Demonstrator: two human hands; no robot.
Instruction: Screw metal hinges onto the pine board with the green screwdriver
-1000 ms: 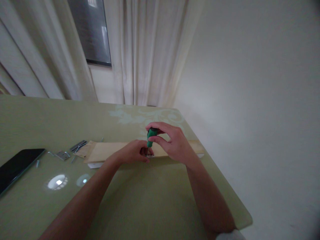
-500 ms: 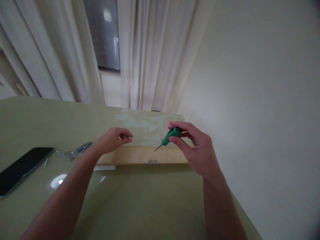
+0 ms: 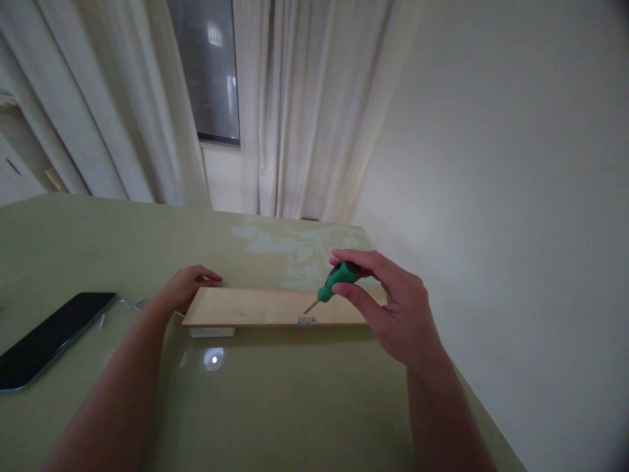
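Observation:
A pale wooden board lies flat across the green table, with a small metal plate on its near edge. My right hand is closed round a short green-handled screwdriver, its tip hanging just above the board near the metal plate. My left hand reaches past the board's left end, palm down, fingers loosely curled over the table. Whether it holds anything is hidden.
A dark phone lies at the table's left. Small metal bits show beside my left wrist. A white block sits under the board's left part. Curtains, a window and a plain wall stand behind; the table's right edge is near.
My left hand left the metal plate and swung left beyond the board's end. My right hand lifted the screwdriver off the plate and tilted it. The view shifted up and right.

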